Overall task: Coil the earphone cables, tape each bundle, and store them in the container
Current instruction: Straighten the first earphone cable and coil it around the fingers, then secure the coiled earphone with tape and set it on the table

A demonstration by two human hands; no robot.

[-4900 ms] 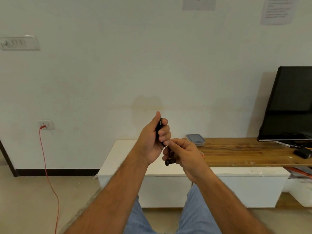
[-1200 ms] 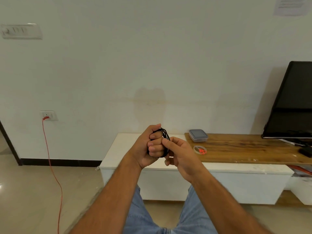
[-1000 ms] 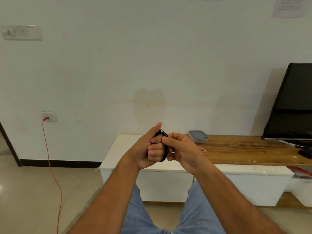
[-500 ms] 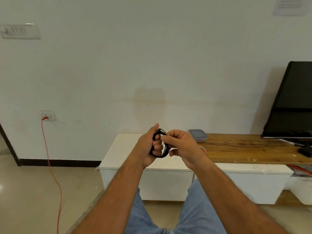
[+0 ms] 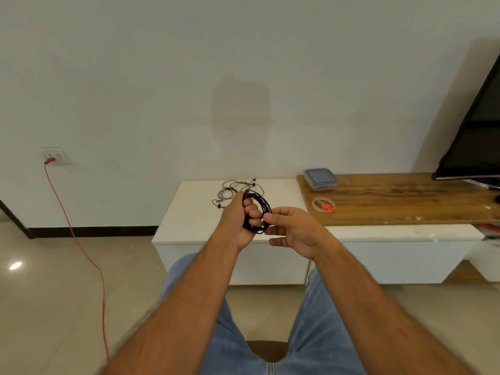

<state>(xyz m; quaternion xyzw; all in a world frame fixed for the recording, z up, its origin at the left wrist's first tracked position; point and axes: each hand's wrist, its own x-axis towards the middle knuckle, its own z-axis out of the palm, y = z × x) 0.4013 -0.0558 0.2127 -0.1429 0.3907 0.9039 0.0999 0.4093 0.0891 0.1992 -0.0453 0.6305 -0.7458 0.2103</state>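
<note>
A coil of thin black cable (image 5: 259,209) with a dull rubbery sheen, above a matt white cabinet top (image 5: 194,209). To the right, a varnished wooden board (image 5: 405,198) shows dark grain and bears a clear plastic container (image 5: 320,180) and a glossy transparent tape roll (image 5: 319,205). The polished floor (image 5: 54,293) reflects light; the jeans (image 5: 319,334) are faded blue denim.

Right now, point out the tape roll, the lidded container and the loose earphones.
tape roll (image 5: 317,208): head view, its clear ring.
lidded container (image 5: 320,177): head view, its lid.
loose earphones (image 5: 229,190): head view, the tangled cable.
</note>
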